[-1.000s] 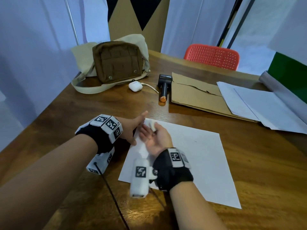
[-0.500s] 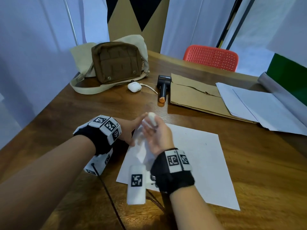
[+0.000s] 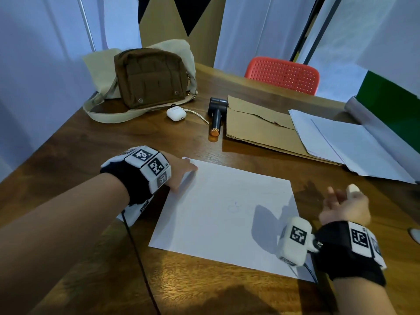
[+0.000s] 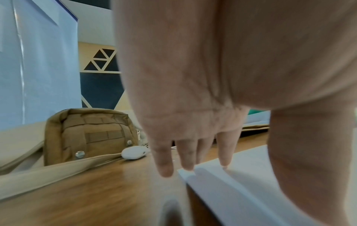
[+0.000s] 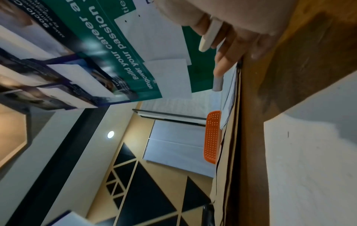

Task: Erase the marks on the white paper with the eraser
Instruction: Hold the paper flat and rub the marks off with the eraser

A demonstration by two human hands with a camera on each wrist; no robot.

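A second ago both your hands were together over the near-left corner of the sheet, the eraser passing between them. Now they have parted: your right hand (image 3: 345,208) has swung out past the right edge of the flat white sheet of paper (image 3: 227,212) and hangs over the brown wooden worktop (image 3: 227,289), clear of the page. That suggests the handover is finished and the rubbing has not begun; faint pencil marks (image 3: 236,206) are visible near the middle of the sheet, so the work is likely ahead of you.

Your right hand pinches the small, rounded white eraser (image 3: 353,189) between thumb and forefinger, its tip poking above the knuckles in the head view; the other fingers (image 5: 222,65) stretch out loosely. The right wrist view shows the same pale sliver held at the fingers, touching nothing else.

Your left hand (image 3: 181,171) lies flat, fingers (image 4: 185,154) straight and slightly spread, tips pressing the far-left corner of the paper where it meets the worktop. It grips nothing; it simply pins the sheet.

From here you would probably bring the eraser back in over the marks while the left hand steadies the page.
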